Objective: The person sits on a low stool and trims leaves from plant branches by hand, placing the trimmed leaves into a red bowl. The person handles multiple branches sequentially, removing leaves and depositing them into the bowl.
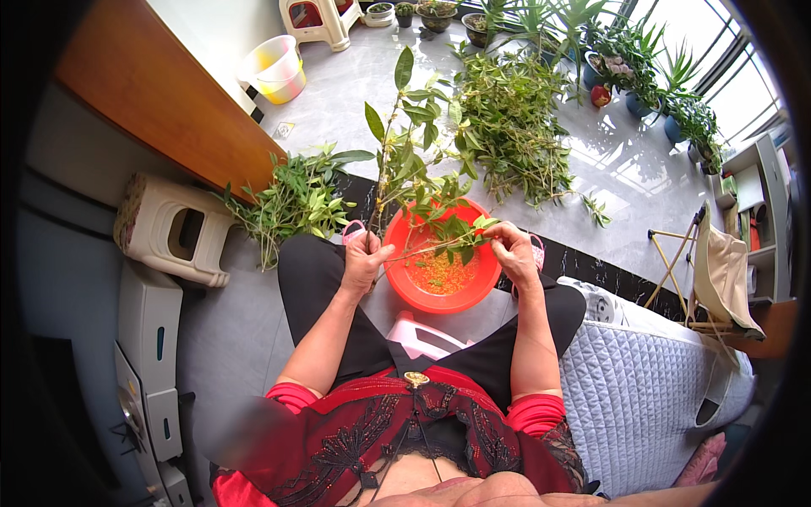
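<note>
My left hand [364, 261] is closed around the lower stem of a leafy branch [405, 149] with small yellow flowers, which rises above the left rim of a red plastic basin [443, 303]. At the basin's right side, my right hand [512, 250] pinches the leafy tip of a side twig [437, 244] that stretches across the basin. Small orange-yellow blossoms [443, 272] and a few green leaves lie on the basin's bottom. A large heap of cut branches [513, 120] lies on the floor beyond, and a smaller leafy pile [294, 203] is at the left.
A pink stool [421, 336] stands between my legs. To the left are a beige plastic stool [190, 228] and a wooden panel [171, 95]. A bucket [275, 70] and potted plants [640, 95] stand farther off. A quilted bed cover [633, 393] and folding chair [722, 272] are right.
</note>
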`<state>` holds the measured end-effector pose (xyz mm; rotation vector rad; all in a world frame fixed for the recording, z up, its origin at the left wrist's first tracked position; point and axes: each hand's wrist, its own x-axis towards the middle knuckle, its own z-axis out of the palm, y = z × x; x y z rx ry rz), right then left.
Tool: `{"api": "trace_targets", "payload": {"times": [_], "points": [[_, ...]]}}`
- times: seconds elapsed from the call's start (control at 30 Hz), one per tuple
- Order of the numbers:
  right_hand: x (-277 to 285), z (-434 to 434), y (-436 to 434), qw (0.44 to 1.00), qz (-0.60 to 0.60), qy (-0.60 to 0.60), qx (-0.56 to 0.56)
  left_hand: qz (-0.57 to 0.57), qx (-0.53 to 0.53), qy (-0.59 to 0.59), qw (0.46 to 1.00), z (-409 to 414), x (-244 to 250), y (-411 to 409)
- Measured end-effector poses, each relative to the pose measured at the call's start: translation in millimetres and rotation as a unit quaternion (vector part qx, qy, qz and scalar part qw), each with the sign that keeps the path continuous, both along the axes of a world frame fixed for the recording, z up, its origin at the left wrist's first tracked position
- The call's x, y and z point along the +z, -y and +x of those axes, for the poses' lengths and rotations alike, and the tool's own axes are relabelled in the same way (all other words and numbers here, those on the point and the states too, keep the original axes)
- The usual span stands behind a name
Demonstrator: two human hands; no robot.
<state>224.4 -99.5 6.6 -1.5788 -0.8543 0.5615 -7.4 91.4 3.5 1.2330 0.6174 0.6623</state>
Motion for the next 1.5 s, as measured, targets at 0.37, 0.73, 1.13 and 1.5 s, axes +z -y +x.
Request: {"api": "trace_targets", "payload": {"times": [0.37, 0.73, 1.13, 1.5], "points": [[3.2, -17.4, -10.1, 0.999, -0.031, -0.016, 0.005, -0.009, -0.017, -0.002, 1.000, 0.0, -0.8, 2.9], [-5.1, -25.6, -16.9, 0.994, -0.062, 0.064, -0.070, -0.009, -0.022, -0.013, 1.000, 0.0, -0.3, 5.1], [-15.6, -35.6, -22.8, 0.993, -0.015, -0.019, -0.118, 0.006, -0.028, -0.017, 0.999, 3.2, 7.4, 9.6], [-15.3, -37.1, -24.1, 0.989, -0.038, 0.035, -0.138, 0.014, -0.040, -0.022, 0.999, 3.1, 3.6, 9.9]]}}
